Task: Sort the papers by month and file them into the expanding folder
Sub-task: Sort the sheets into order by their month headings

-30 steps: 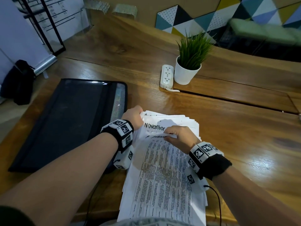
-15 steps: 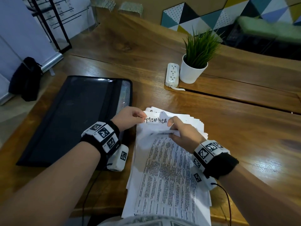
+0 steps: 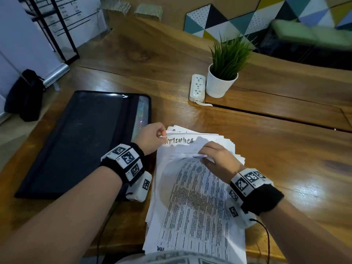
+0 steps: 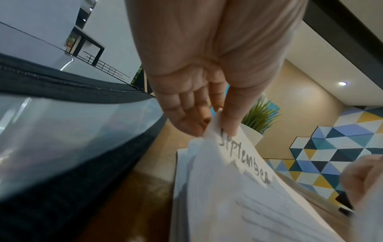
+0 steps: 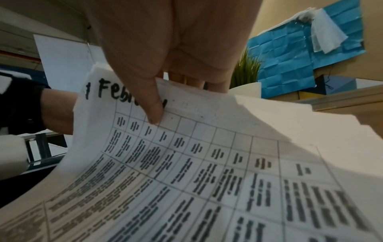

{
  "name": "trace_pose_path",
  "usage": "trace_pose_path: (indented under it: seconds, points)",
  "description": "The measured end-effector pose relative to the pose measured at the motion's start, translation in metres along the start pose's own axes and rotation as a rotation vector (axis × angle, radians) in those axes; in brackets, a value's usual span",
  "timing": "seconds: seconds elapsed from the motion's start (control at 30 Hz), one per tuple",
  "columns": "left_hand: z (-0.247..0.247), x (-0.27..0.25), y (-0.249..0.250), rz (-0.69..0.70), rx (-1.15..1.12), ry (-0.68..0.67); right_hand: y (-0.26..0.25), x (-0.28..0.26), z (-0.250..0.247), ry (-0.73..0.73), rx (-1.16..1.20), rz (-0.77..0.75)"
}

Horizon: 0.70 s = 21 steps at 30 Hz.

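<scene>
A stack of printed papers (image 3: pixel 196 202) lies on the wooden table in front of me. My left hand (image 3: pixel 152 137) pinches the top-left corner of a sheet marked "September" (image 3: pixel 180 140), also seen as the September sheet (image 4: pixel 246 162) under the left hand (image 4: pixel 209 117). My right hand (image 3: pixel 217 159) grips the curled-back top edges of the upper sheets; its thumb lies on the sheet marked "February" (image 5: pixel 116 91) in the right hand (image 5: pixel 165 85). The black expanding folder (image 3: pixel 80 141) lies flat just left of the papers.
A white potted plant (image 3: pixel 222 80) and a white power strip (image 3: pixel 197 87) stand beyond the papers. A step in the table (image 3: pixel 276 115) runs across behind them. A black bag (image 3: pixel 26 94) sits on the floor far left.
A second ago the exposed sheet read "November"; the sheets were leafed back and "September" shows now. The left hand shifted slightly along the corner and still pinches it.
</scene>
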<state>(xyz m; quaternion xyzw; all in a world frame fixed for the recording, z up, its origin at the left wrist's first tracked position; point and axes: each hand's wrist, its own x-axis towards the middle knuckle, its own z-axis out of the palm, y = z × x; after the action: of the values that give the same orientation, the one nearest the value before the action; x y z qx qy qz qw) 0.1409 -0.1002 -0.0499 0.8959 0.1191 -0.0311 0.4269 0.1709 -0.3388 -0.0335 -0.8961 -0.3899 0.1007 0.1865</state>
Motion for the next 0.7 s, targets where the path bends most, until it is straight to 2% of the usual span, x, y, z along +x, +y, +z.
trace_pose_path:
  seconds: [0.07, 0.13, 0.23, 0.3, 0.4, 0.43, 0.53, 0.6, 0.7]
  points:
    - [0.002, -0.002, 0.004, 0.028, -0.112, -0.063, 0.004, 0.002, -0.004, 0.013, -0.041, 0.000]
    - [0.005, -0.004, 0.012, 0.100, -0.155, -0.148, 0.006, 0.008, -0.007, 0.040, -0.122, -0.067]
    - [0.007, -0.005, 0.022, 0.149, -0.230, -0.260, 0.001, 0.019, -0.012, -0.076, -0.154, -0.080]
    - [0.005, -0.002, 0.017, 0.125, -0.279, -0.200, -0.003, 0.020, -0.015, -0.200, -0.163, -0.001]
    - [0.002, 0.004, 0.000, 0.021, -0.171, 0.050, -0.008, 0.012, -0.014, -0.213, -0.156, 0.061]
    - [0.001, 0.006, -0.004, -0.024, -0.111, 0.080, -0.009, 0.009, -0.013, -0.202, -0.131, 0.084]
    - [0.003, 0.010, -0.010, -0.049, 0.090, -0.018, -0.012, 0.003, -0.010, -0.181, -0.030, 0.161]
    - [0.005, 0.012, -0.008, -0.026, 0.177, -0.062, -0.011, 0.003, -0.009, -0.165, -0.039, 0.124]
    - [0.005, 0.012, -0.003, -0.009, 0.182, -0.039, -0.008, 0.006, -0.006, -0.114, -0.046, 0.029]
